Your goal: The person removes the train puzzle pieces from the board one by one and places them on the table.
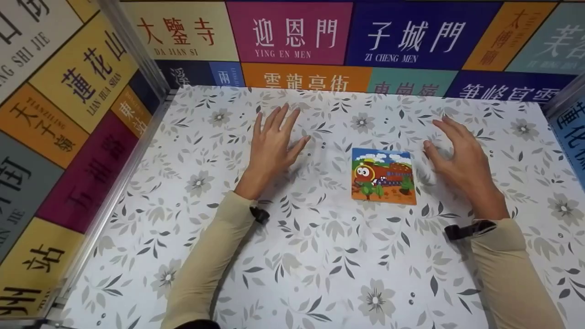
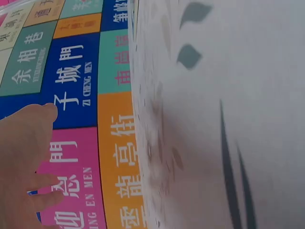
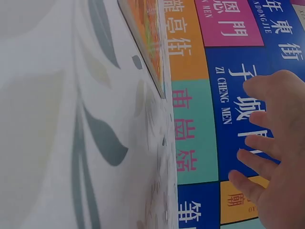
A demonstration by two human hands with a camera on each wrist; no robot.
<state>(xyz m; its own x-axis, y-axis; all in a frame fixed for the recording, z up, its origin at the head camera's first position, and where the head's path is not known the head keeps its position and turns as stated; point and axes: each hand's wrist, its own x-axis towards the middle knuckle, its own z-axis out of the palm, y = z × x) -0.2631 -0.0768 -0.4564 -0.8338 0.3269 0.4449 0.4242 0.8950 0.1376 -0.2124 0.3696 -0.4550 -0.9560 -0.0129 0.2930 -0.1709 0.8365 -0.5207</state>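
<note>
On the tabletop lies a square picture board (image 1: 383, 176) printed with a red cartoon train, clouds and green bushes. My left hand (image 1: 273, 144) is to the left of it, fingers spread and holding nothing. To the board's right is my right hand (image 1: 464, 157), thumb and fingers apart, also holding nothing and not touching the board. The right wrist view shows the board's edge (image 3: 143, 43) low and side-on, with the right hand (image 3: 281, 143) over the table. Only part of the left hand (image 2: 28, 162) appears in the left wrist view.
The table (image 1: 320, 256) has a white cover with grey leaves and flowers. Behind it stands a panel (image 1: 292, 34) of coloured blocks with Chinese lettering, and a similar panel (image 1: 68, 114) stands along the left side. Another panel (image 1: 571, 132) shows at the right edge.
</note>
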